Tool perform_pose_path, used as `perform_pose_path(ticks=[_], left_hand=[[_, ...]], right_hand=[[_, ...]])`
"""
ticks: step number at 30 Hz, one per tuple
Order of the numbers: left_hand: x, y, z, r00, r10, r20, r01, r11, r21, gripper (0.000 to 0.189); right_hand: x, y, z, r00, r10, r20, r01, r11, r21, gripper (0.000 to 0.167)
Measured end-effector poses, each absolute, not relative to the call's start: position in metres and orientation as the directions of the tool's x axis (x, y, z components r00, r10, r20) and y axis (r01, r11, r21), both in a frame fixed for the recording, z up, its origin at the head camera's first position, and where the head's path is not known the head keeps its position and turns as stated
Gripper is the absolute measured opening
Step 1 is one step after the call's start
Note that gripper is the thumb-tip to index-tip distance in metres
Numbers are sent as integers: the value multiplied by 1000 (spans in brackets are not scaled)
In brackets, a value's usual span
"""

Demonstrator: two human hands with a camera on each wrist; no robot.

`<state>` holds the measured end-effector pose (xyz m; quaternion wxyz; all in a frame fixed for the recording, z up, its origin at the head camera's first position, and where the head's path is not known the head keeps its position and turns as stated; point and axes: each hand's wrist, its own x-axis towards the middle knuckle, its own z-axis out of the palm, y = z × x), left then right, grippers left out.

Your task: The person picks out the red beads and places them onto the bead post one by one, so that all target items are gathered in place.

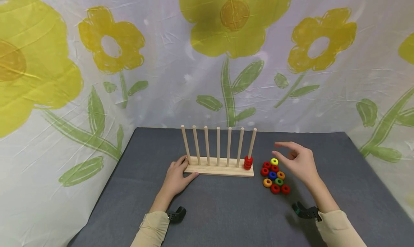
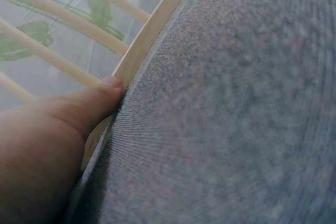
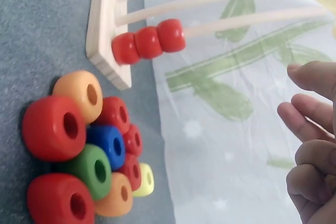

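A wooden peg stand point(image 1: 220, 171) with a row of upright pegs stands on the table. Three red beads point(image 1: 248, 163) are stacked on its rightmost peg; the other pegs are bare. My left hand point(image 1: 176, 177) holds the left end of the base, its thumb point(image 2: 105, 95) against the front edge. To the right of the stand lies a group of loose beads, among them a blue bead point(image 3: 107, 145), a green bead point(image 3: 89, 170) and a yellow bead point(image 1: 274, 161). Above and right of them hovers my right hand point(image 1: 299, 162), thumb and index finger apart, holding nothing.
A dark grey cloth point(image 1: 223, 211) covers the table. Behind it hangs a pale curtain point(image 1: 168, 78) with painted yellow flowers. Both wrists wear dark bands, the left band point(image 1: 176, 215) near the table's front and the right band point(image 1: 305, 211) below the beads.
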<state>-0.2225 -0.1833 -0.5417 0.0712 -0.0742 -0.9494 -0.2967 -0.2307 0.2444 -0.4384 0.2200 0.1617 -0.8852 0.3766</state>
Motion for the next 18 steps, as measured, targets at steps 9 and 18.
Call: perform_pose_path(ticks=[9,18], left_hand=[[-222,-183,-543,-978,94,186,184,811,555,75],[-222,-183,-542,-977,96,192,189,806,561,75]], right_hand=[[-226,254,-448,-854,-87,513,-428,679,-597,27],[-218,265,-460,-874,-44,484,-385,671,-633,26]])
